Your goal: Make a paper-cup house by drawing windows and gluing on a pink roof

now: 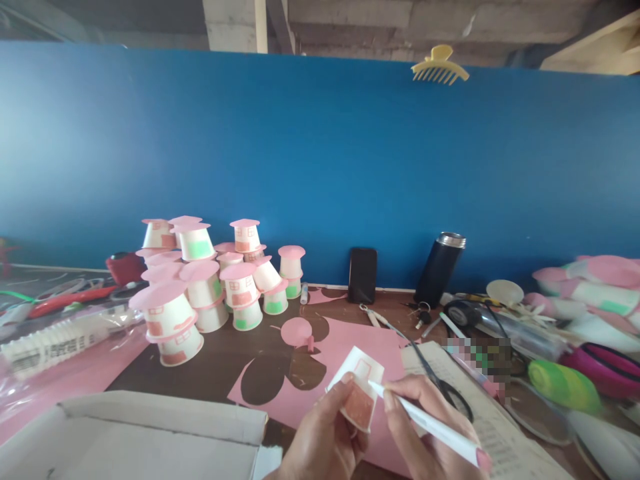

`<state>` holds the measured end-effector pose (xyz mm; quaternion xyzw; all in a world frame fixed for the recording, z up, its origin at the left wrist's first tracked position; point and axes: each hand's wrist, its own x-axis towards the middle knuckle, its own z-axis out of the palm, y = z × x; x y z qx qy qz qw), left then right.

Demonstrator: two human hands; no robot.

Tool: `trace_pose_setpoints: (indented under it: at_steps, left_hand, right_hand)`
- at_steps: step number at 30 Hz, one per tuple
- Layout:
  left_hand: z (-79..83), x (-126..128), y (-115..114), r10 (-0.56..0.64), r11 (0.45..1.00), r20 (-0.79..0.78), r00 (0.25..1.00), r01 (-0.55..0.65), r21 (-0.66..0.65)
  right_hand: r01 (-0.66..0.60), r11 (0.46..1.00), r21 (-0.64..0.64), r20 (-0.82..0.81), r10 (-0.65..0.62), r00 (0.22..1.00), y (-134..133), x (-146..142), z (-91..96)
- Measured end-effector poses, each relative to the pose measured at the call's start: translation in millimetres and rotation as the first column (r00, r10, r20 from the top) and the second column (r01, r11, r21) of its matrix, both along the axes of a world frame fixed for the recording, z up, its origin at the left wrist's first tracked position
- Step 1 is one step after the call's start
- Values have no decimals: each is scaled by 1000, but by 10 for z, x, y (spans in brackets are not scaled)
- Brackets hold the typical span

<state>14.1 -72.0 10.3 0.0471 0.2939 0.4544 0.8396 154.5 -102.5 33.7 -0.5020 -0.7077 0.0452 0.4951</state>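
You are at the colouring step, as far as I can judge: a white paper cup (367, 360) sits tilted in your left hand (325, 423), above the pink sheet (367, 330) near the middle of the table's near edge. Your left thumb presses on the cup's side, with the fingers curled behind it, pinching the wall. The cup carries a window outline and, lower down, a reddish-brown patch. Your right hand (425, 413) pinches a white pen (437, 428) between thumb and forefinger, its tip by the top of that patch; from this angle I can't tell whether it touches the paper.

The next move seems to call for a steady left grip, with the thumb clear of the drawing, and short, light strokes that stay inside the outline.

Stacked cups (245, 290) with pink discs on top stand toward the back left corner of the table (220, 363). The cut-out holes in the sheet lie at its left side, a loose pink disc (295, 331) just beyond them. A white box (165, 433) rests at the table's near left, while a phone (363, 277) and a black bottle (440, 270) stand along the back edge.
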Motion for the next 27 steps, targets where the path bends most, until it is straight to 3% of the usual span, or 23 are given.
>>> trace_pose_setpoints:
  at_steps: [6,14,21,27]
  left_hand:
    - [7,12,8,0,1000,-34,999,-1,-17]
    - [-131,1,16,-5,992,-70,998,14,124]
    - [-160,20,13,-9,963,-133,991,44,265]
    - [-124,55,2,11,956,-152,988,34,292]
  right_hand:
    - [2,1000,-4,-41,-2,999,-1,-29,8]
    - [84,996,24,-164,-79,983,-55,-15,14]
    - [9,999,48,-72,-5,997,-30,-14,19]
    - [-41,998,39,-47,43,998,-21,-29,-4]
